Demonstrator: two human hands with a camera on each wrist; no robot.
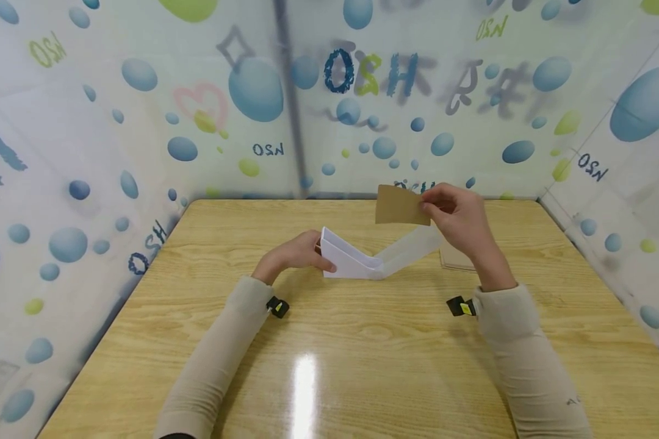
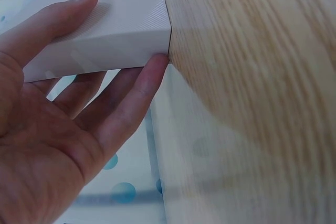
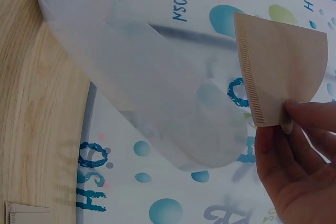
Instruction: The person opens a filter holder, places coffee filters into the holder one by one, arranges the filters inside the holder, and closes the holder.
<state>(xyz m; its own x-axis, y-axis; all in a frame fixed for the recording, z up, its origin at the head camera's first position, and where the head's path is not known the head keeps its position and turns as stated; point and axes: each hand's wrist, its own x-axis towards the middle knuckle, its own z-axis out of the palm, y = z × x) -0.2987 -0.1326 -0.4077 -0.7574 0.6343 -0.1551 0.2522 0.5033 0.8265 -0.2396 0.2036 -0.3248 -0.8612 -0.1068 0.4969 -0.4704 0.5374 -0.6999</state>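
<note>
My left hand (image 1: 295,251) grips a white box (image 1: 347,261) at its left end, thumb on the near face and fingers underneath in the left wrist view. A translucent lid (image 1: 412,249) swings out from the box's right end, open and slanting up to the right. Between thumb and fingers, my right hand (image 1: 464,222) pinches a brown paper coffee filter (image 1: 399,206) above the lid. The filter's crimped seam and curved edge show in the right wrist view. The inside of the box is hidden.
More brown coffee filters (image 1: 454,258) lie in a flat stack on the wooden table (image 1: 384,353), partly behind the right wrist. A patterned curtain (image 1: 318,122) encloses the table's back and sides.
</note>
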